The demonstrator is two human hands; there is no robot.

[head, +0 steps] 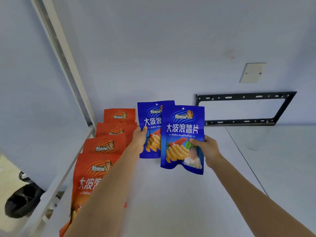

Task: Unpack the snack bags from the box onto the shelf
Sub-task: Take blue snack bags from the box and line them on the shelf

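Blue snack bags stand upright above the shelf [171,194], front bag [182,139] pinched by right hand [206,147], rear bag [151,129] by left hand [139,141].

White shelf [171,202] bearing orange snack bags [104,146] (four)

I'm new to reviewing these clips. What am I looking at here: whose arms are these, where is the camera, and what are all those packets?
There is one picture, from a wide-angle camera worn on a person's head, looking forward and down, so the arms are the wearer's own. The left hand grips one blue snack bag and the right hand grips a second blue bag, which overlaps the first. Both are held upright over a pale shelf. On the left stands a row of four orange bags, one behind another. A black metal frame is on the wall behind.
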